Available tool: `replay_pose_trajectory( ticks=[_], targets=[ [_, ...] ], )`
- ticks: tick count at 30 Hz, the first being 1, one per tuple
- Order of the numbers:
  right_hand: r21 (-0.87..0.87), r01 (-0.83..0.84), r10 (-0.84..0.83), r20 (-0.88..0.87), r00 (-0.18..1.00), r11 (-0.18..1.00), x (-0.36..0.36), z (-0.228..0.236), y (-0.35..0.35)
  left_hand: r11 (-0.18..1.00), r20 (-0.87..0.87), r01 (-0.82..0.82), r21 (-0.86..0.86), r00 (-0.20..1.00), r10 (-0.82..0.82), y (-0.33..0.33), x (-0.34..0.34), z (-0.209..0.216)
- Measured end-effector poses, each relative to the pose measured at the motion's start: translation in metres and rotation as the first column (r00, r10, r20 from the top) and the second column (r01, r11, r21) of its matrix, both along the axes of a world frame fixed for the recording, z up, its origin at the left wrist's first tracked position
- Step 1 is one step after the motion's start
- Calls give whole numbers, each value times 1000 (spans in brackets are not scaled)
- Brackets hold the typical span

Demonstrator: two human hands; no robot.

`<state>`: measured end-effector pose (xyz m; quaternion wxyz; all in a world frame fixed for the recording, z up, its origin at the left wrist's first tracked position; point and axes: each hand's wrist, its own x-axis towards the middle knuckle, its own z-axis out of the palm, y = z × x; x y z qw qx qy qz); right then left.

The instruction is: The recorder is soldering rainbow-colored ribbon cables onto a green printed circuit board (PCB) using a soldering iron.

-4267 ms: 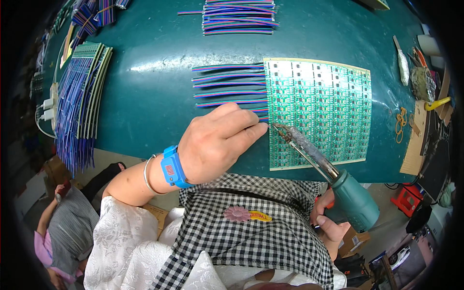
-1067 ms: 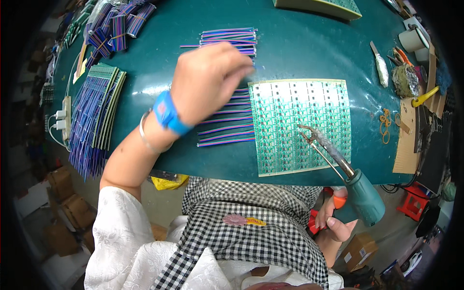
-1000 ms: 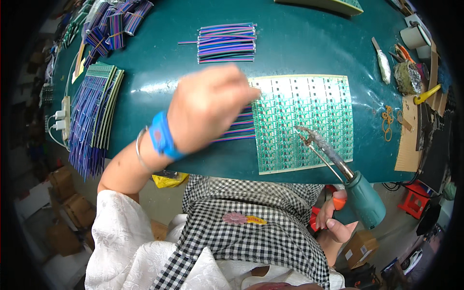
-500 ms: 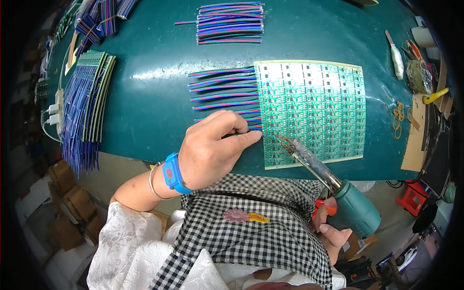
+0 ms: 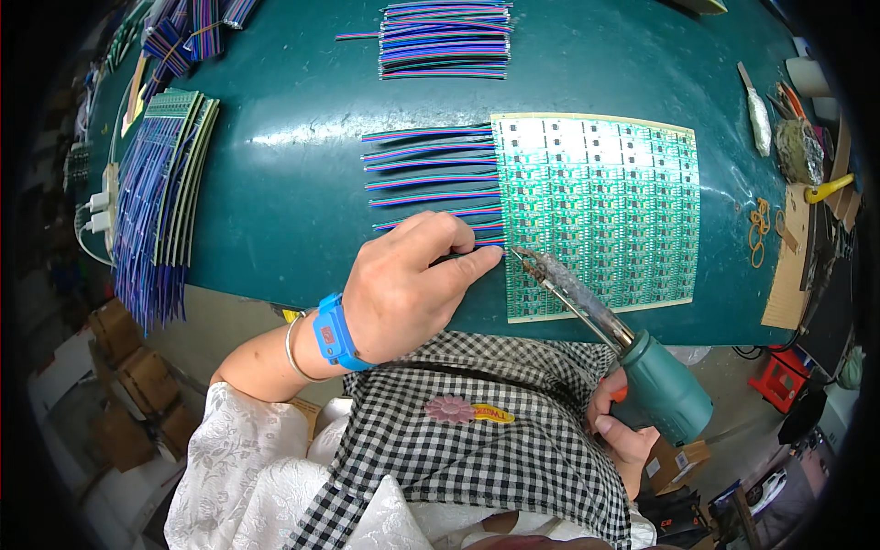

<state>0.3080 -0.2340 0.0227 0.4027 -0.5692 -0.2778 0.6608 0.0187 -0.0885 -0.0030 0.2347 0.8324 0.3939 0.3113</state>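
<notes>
A green sheet of circuit boards (image 5: 605, 211) lies on the table, with several short ribbon wires (image 5: 431, 163) joined along its left edge. My left hand (image 5: 408, 280), wearing a blue wrist strap (image 5: 335, 332), pinches a ribbon wire against that edge; my fingers mostly hide this wire. My right hand (image 5: 623, 429) is closed round the handle of a green soldering gun (image 5: 667, 385), its fingers partly hidden behind the tool. The gun's tip is at the sheet's left edge, just right of my left fingertips. I cannot tell whether it touches the wire end.
Loose ribbon wires (image 5: 445, 41) lie in a pile at the back. On the left, wired board sheets (image 5: 170, 183) are stacked, with wires hanging past the table edge. At the right are a wrapped blade (image 5: 755, 119), rubber bands (image 5: 758, 229) and cardboard (image 5: 786, 275).
The soldering gun's tip has moved left toward my left fingertips, and its body has shifted slightly left. My left hand keeps its pinch. The whole view has shifted a little.
</notes>
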Motion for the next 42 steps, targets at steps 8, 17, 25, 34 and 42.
replay_pose_trajectory(
  ticks=[8, 17, 25, 34, 42],
  targets=[
    [120, -42, 34, 70, 997, 992, 7, -15, -10, 999, 3, 24, 22, 1000, -25, 1, 0, -2],
    [-11, 119, -119, -22, 993, 993, -2, 7, -2, 998, -25, 17, 53, 1000, -15, 0, -1, 0],
    [66, -87, 82, 69, 994, 994, 11, -7, -4, 997, -67, 57, 53, 996, -53, 0, -4, 1],
    [143, -244, 192, 301, 934, 959, 17, -17, -18, 997, -63, 66, 45, 996, -63, 1, -4, 2],
    [-82, 82, -86, -52, 995, 993, 2, 13, -2, 997, -82, 53, 59, 995, -48, -2, -4, 1]
  ],
)
